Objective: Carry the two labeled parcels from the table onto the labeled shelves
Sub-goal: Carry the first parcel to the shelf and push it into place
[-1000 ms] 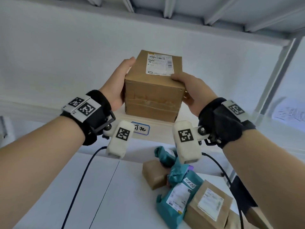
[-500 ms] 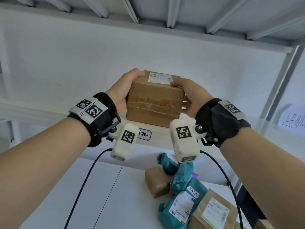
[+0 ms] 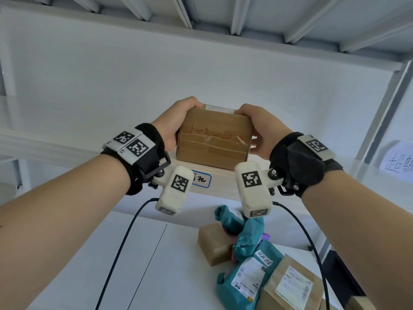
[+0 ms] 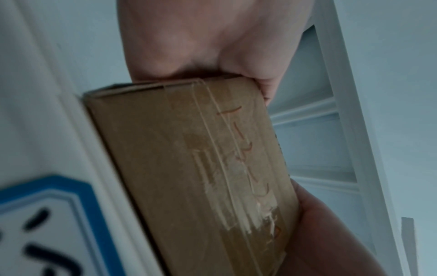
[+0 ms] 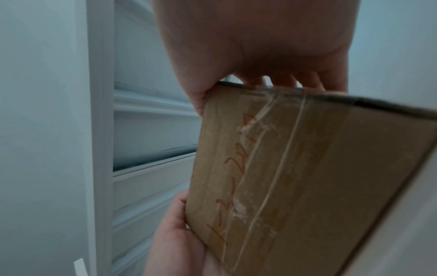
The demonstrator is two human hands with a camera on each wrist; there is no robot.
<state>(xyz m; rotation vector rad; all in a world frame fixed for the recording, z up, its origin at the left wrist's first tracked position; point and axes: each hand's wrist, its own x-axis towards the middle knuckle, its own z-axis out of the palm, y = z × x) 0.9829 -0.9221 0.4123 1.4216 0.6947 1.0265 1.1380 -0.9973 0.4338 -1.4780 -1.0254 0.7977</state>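
Observation:
A brown cardboard parcel (image 3: 213,136) with red handwriting on its taped front sits on the pale shelf board (image 3: 223,177), right above a blue-bordered shelf label (image 3: 202,180). My left hand (image 3: 176,124) grips its left side with the thumb over the top edge. On the other side my right hand (image 3: 260,128) grips it the same way. The left wrist view shows the parcel (image 4: 196,177) pressed against the shelf edge, beside the label (image 4: 47,229). In the right wrist view the parcel (image 5: 295,183) is held between both hands.
On the white table (image 3: 134,265) below lie more parcels: a small brown box (image 3: 214,242), teal mailer bags (image 3: 245,274) and a labeled brown box (image 3: 290,285). A white shelf upright (image 3: 380,113) stands at the right. Another shelf's underside (image 3: 201,25) runs overhead.
Both hands have lowered the parcel and levelled it from a tilt, so its base now rests on the shelf board. Its top label is almost out of sight.

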